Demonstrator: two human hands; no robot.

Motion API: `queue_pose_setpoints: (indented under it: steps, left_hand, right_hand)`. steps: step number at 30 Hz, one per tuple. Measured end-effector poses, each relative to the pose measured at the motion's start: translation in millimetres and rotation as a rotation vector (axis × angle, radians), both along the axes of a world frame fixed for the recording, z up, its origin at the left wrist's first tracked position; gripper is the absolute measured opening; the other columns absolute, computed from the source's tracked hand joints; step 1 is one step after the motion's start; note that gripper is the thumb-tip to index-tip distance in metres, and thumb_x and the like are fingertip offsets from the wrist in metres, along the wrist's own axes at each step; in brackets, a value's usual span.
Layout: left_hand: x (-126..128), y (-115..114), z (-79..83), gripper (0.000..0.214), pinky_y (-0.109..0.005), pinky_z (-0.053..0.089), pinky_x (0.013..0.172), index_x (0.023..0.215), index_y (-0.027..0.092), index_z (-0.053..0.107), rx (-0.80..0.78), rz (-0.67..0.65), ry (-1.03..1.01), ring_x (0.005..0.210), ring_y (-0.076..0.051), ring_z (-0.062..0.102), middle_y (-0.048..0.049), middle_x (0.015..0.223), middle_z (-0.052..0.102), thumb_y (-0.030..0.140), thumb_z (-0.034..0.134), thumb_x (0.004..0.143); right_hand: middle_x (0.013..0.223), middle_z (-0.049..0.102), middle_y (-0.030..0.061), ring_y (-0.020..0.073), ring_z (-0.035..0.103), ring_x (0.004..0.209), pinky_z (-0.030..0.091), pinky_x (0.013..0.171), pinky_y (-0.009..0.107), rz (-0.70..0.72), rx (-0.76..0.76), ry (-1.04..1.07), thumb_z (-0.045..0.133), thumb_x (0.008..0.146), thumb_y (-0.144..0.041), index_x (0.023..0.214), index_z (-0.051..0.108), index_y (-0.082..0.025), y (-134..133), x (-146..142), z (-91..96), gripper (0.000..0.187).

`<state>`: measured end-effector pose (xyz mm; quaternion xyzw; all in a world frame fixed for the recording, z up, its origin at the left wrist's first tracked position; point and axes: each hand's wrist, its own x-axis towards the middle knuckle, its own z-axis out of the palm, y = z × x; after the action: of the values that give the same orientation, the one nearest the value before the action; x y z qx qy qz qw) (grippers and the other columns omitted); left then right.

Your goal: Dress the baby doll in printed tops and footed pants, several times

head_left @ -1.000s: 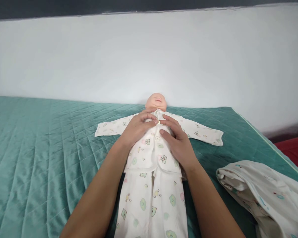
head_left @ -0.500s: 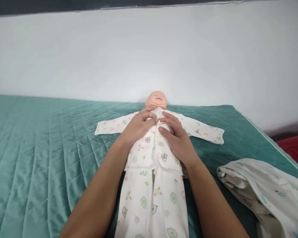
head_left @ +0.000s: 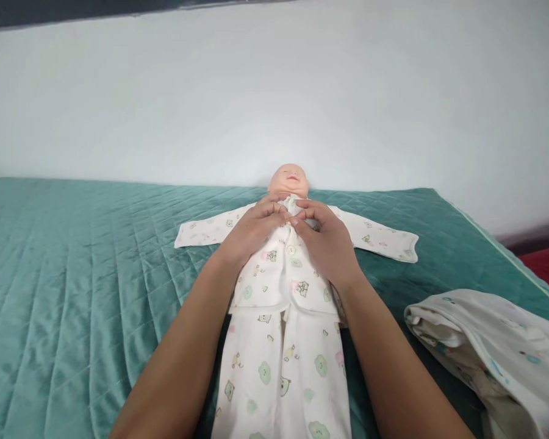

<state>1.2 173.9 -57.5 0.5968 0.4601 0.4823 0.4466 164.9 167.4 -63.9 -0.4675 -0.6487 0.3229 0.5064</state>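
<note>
A baby doll (head_left: 289, 180) lies on its back, dressed in a white printed jacket (head_left: 260, 286) and matching trousers (head_left: 279, 378). Both sleeves stretch out sideways. At the chest, my left hand (head_left: 258, 228) pinches the jacket's front edge near an upper button. My right hand (head_left: 327, 241) meets it there, thumb and index finger closed on the same front edge. The fingers hide the button between them. Lower on the front, another round button (head_left: 291, 250) shows just below my fingertips.
A quilted green cover (head_left: 96, 274) spreads under the doll up to a white wall (head_left: 274, 91). To the right lies a crumpled white printed cloth (head_left: 494, 347). Something red (head_left: 546, 265) stands beyond the cover's right edge.
My right thumb and index finger have come together at the upper button, meeting my left fingertips. The left hand stays nearly in place, and the view has shifted slightly.
</note>
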Motion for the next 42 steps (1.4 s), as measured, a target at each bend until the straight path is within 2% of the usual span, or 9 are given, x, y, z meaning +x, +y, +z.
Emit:
queue_pose_setpoints:
  steps: [3, 16, 25, 33, 36, 40, 42]
  left_hand:
    - [-1, 1, -1.8, 0.013, -0.046, 0.038, 0.119, 0.080, 0.023, 0.072, -0.019, -0.079, -0.081, 0.143, -0.029, 0.047, 0.0006, 0.149, 0.055, 0.031, 0.064, 0.088]
    - [-5, 0, -1.6, 0.013, -0.046, 0.043, 0.116, 0.083, 0.023, 0.072, -0.023, -0.119, -0.094, 0.144, -0.029, 0.047, -0.0003, 0.151, 0.054, 0.032, 0.065, 0.088]
    - [-7, 2, -3.3, 0.013, -0.042, 0.040, 0.117, 0.093, 0.027, 0.079, -0.026, -0.127, -0.137, 0.145, -0.028, 0.045, 0.0006, 0.154, 0.051, 0.034, 0.069, 0.088]
    - [-6, 2, -2.6, 0.013, -0.042, 0.041, 0.115, 0.095, 0.027, 0.077, 0.028, -0.134, -0.101, 0.141, -0.027, 0.049, -0.0004, 0.151, 0.054, 0.031, 0.074, 0.083]
    - [-4, 0, -1.8, 0.009, -0.042, 0.038, 0.117, 0.092, 0.025, 0.073, 0.079, -0.103, -0.045, 0.139, -0.026, 0.051, -0.0015, 0.148, 0.057, 0.029, 0.071, 0.085]
    - [1, -2, -2.1, 0.007, -0.040, 0.029, 0.122, 0.084, 0.023, 0.067, 0.186, -0.001, 0.113, 0.142, -0.023, 0.047, -0.0032, 0.143, 0.059, 0.029, 0.067, 0.088]
    - [3, -2, -5.1, 0.010, -0.039, 0.031, 0.120, 0.082, 0.022, 0.062, 0.226, 0.051, 0.101, 0.139, -0.022, 0.051, -0.0042, 0.140, 0.060, 0.029, 0.065, 0.089]
  right_hand:
    - [0.127, 0.068, 0.0022, 0.0238, 0.060, 0.123, 0.040, 0.111, 0.044, -0.002, 0.024, -0.007, 0.064, 0.089, -0.028, 0.077, 0.065, -0.024, 0, 0, -0.9, 0.013]
    - [0.118, 0.071, 0.0035, 0.0227, 0.063, 0.116, 0.044, 0.107, 0.043, -0.061, 0.070, -0.030, 0.062, 0.089, -0.023, 0.076, 0.063, -0.023, 1, -3, -1.1, 0.012]
    - [0.116, 0.073, 0.0000, 0.0219, 0.064, 0.116, 0.048, 0.102, 0.040, -0.037, 0.024, 0.125, 0.067, 0.085, -0.024, 0.076, 0.070, -0.025, 0, -4, -3.9, 0.009]
    - [0.115, 0.074, 0.0008, 0.0216, 0.065, 0.115, 0.045, 0.105, 0.040, -0.026, 0.005, 0.148, 0.063, 0.091, -0.029, 0.079, 0.072, -0.025, -4, -4, -0.7, 0.016]
    - [0.117, 0.073, 0.0017, 0.0215, 0.064, 0.115, 0.045, 0.105, 0.040, -0.026, 0.012, 0.145, 0.063, 0.092, -0.031, 0.082, 0.070, -0.024, -8, -4, -2.5, 0.014]
    - [0.132, 0.067, 0.0038, 0.0225, 0.060, 0.124, 0.042, 0.109, 0.042, -0.019, 0.000, 0.133, 0.064, 0.091, -0.036, 0.091, 0.068, -0.025, -16, 0, -10.6, 0.012]
    - [0.137, 0.064, 0.0048, 0.0231, 0.057, 0.129, 0.040, 0.112, 0.043, -0.013, 0.008, 0.134, 0.065, 0.091, -0.037, 0.095, 0.067, -0.025, -20, 2, -14.6, 0.013]
